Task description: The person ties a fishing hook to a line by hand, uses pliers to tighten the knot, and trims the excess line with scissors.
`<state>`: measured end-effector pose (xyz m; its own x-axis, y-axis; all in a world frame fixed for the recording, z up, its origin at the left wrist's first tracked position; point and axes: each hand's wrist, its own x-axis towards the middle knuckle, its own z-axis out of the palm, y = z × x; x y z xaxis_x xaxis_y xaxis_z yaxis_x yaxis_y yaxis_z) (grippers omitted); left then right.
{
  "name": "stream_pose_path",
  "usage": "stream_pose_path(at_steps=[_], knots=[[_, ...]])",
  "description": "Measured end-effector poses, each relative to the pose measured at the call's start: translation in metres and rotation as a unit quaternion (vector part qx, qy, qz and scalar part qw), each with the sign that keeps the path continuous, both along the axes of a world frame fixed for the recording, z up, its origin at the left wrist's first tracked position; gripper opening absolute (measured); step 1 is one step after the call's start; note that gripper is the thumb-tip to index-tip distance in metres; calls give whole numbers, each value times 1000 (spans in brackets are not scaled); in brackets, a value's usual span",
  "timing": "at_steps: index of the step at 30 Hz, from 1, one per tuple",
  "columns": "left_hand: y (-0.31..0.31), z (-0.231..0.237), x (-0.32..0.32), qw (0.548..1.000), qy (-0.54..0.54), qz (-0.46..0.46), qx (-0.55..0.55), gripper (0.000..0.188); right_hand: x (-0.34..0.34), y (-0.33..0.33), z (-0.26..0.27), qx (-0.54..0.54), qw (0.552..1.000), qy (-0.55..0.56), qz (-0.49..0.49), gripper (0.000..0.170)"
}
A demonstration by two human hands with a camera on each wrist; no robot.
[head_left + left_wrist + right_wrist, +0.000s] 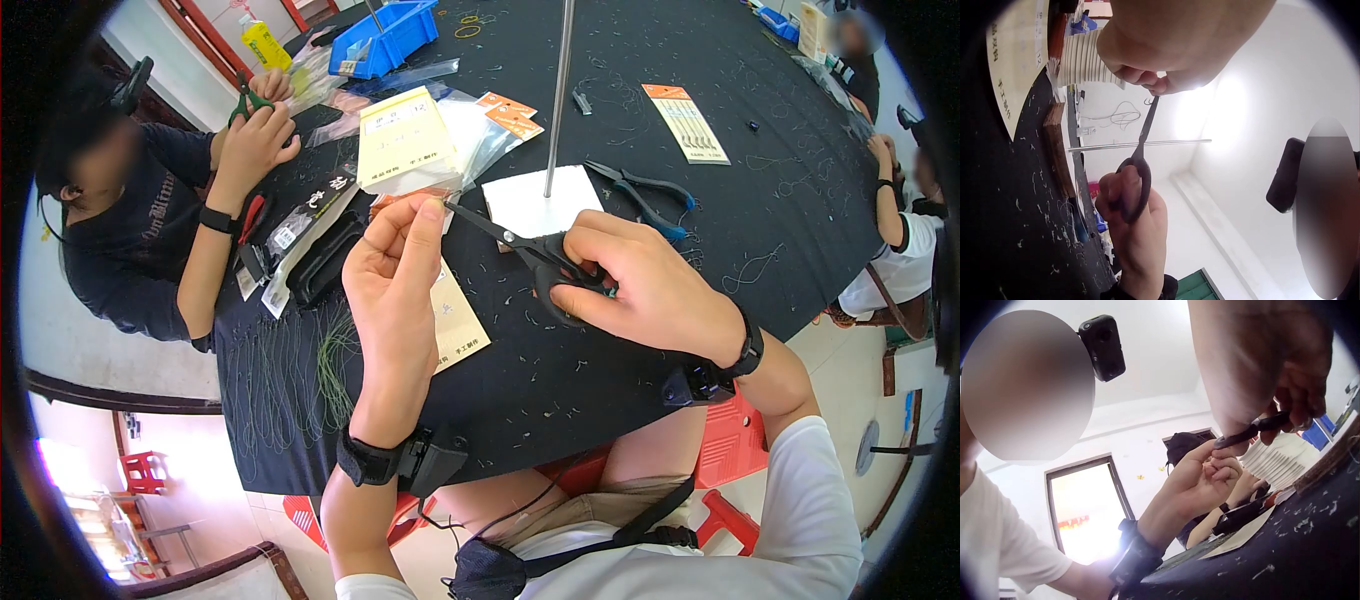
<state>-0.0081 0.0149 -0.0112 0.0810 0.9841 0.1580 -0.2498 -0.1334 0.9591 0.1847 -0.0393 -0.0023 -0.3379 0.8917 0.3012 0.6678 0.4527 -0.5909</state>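
Observation:
The right hand (640, 290) grips black scissors (545, 262) by the handles, blades pointing left toward the other hand's fingertips. Thumb and forefinger of the left hand (400, 255) are pinched together on something tiny; in the left wrist view a small dark hook (1149, 101) shows at those fingertips, beside the scissor tip. The right hand (1138, 231) has its fingers through the scissor loops there. In the right wrist view the left hand (1200, 481) meets the scissors' end. Whether the blades are parted cannot be told.
A metal rod (560, 100) rises from a white-topped block (560, 215). Pliers (645, 200) lie to its right. Card stacks (405, 140), a hook packet (686, 122), a blue bin (385, 40) and green line (335, 370) are on the black cloth. Other people sit left and right.

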Motion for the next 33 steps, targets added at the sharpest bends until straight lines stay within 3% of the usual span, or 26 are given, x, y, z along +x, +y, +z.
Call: stream_pose_path(at_steps=[8, 16, 33], knots=[[-1, 2, 0, 1000, -1, -6, -5, 18, 0, -1, 2, 15, 1000, -14, -1, 26], [3, 2, -3, 992, -79, -80, -55, 15, -1, 2, 0, -15, 1000, 13, 16, 26], [1, 3, -1, 995, -59, -65, -48, 15, -1, 3, -6, -10, 998, 56, 4, 29]])
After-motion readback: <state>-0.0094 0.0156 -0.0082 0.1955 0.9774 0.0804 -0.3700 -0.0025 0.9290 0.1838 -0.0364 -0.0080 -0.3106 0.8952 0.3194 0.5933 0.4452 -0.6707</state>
